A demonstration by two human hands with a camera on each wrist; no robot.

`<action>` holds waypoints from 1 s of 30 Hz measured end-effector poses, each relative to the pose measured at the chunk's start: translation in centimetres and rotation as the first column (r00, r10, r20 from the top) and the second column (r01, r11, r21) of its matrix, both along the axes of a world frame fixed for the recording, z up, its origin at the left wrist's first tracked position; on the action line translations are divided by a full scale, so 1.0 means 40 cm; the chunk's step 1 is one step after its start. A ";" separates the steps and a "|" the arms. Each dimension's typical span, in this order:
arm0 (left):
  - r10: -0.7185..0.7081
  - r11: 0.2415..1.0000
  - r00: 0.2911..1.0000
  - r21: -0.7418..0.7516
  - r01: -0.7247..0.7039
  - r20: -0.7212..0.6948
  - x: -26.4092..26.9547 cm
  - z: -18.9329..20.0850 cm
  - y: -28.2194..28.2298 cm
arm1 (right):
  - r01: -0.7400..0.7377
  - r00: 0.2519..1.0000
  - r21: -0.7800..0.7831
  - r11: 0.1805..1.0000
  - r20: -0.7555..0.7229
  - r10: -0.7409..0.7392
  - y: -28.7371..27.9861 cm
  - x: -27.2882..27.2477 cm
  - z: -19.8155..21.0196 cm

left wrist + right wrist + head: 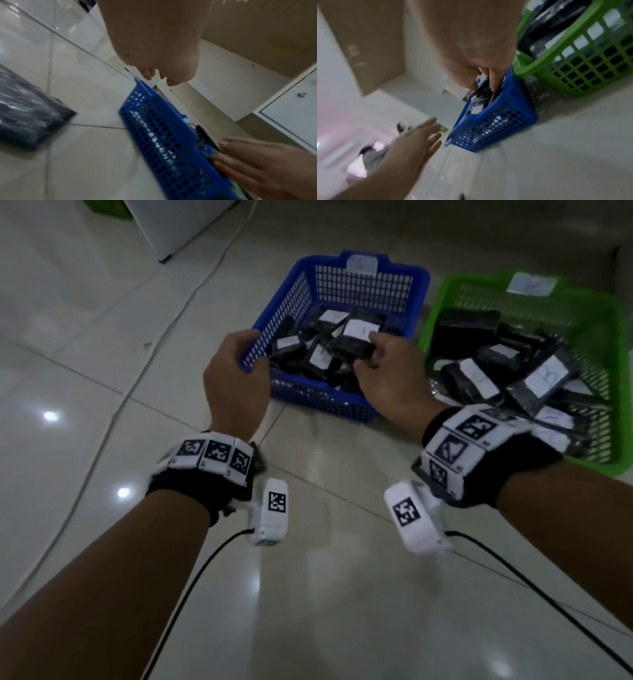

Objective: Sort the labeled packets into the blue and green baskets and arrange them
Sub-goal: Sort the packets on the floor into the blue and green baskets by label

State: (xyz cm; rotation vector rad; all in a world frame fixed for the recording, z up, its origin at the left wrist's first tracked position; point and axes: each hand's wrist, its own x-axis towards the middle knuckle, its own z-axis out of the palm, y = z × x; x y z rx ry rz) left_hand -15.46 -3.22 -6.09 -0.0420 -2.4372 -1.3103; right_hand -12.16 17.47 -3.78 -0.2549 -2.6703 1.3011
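Note:
The blue basket (342,402) (163,135) (496,121) stands on the tiled floor with several black packets (291,347) bearing white labels inside. My right hand (373,350) reaches over its near rim and pinches one black packet (352,349) (483,89) between thumb and fingers. My left hand (251,354) (159,79) hovers at the basket's near left corner with loosely bent fingers; in the right wrist view its fingers (429,129) look nearly straight and just clear of the rim. The green basket (616,344) (590,65) to the right holds several more packets (479,378).
A white cable (113,419) runs across the floor on the left. A white cabinet (178,224) and another green basket (109,208) stand at the back left. A blurred dark shiny packet (25,119) lies on the floor. White cupboard doors (291,115) stand behind.

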 end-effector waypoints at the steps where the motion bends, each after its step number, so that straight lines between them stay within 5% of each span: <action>1: -0.013 0.999 1.000 -0.038 0.013 -0.015 0.023 -0.005 -0.022 | -0.051 0.994 0.062 0.997 -0.096 0.057 -0.003 0.019 -0.001; 3: -0.072 0.951 0.991 -0.293 0.102 0.113 0.062 -0.037 -0.092 | -0.136 0.962 0.165 0.977 -0.215 0.171 -0.015 0.056 -0.012; 5: -0.096 0.770 0.922 -0.559 0.308 0.375 0.101 -0.072 -0.169 | -0.193 0.952 0.242 0.951 -0.188 0.241 -0.027 0.085 -0.028; 7: -0.048 0.653 0.814 -0.598 0.465 0.579 0.146 -0.098 -0.229 | -0.239 0.948 0.249 0.939 -0.151 0.281 -0.037 0.110 -0.041; 15: -0.025 0.762 0.787 -0.498 0.414 0.616 0.307 -0.070 -0.319 | -0.514 0.842 0.216 0.830 -0.057 0.537 -0.130 0.259 -0.087; 18: 0.012 0.846 0.806 -0.435 0.307 0.592 0.365 -0.035 -0.351 | -0.742 0.664 0.154 0.653 0.029 0.747 -0.201 0.352 -0.119; 21: 0.017 0.975 0.796 -0.185 0.120 0.605 0.433 -0.015 -0.390 | -0.929 0.367 0.087 0.358 0.116 0.923 -0.279 0.471 -0.170; 25: 0.007 1.000 0.757 -0.024 0.012 0.654 0.518 -0.001 -0.438 | -0.997 0.016 0.076 0.001 0.191 0.981 -0.353 0.626 -0.220; 28: 0.020 0.998 0.729 -0.052 0.021 0.684 0.551 0.005 -0.464 | -0.958 -0.029 0.271 -0.095 0.236 0.971 -0.365 0.669 -0.215; 30: 0.022 0.998 0.719 -0.059 0.027 0.695 0.564 0.004 -0.470 | -0.975 0.028 0.221 -0.033 0.268 0.963 -0.362 0.666 -0.198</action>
